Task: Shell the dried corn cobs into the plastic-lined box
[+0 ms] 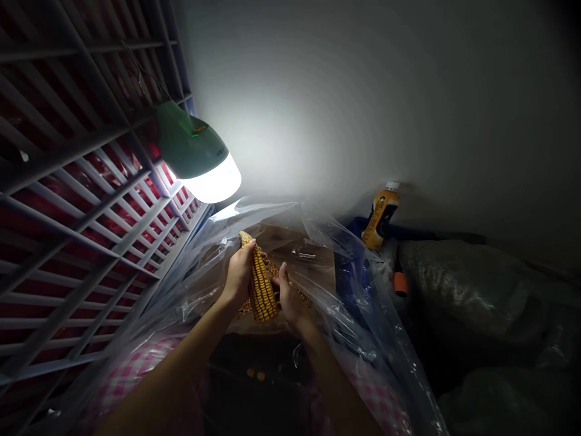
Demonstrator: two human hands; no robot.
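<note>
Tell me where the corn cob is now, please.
In the head view, the corn cob is below and left of centre, held in the left hand, with the right hand close beside it.

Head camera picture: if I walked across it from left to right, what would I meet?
Pale slatted plastic crate → green lamp with a glowing white end → long yellow corn cob → bare right hand → orange-and-dark bottle with a white cap → bulky greyish sack.
</note>
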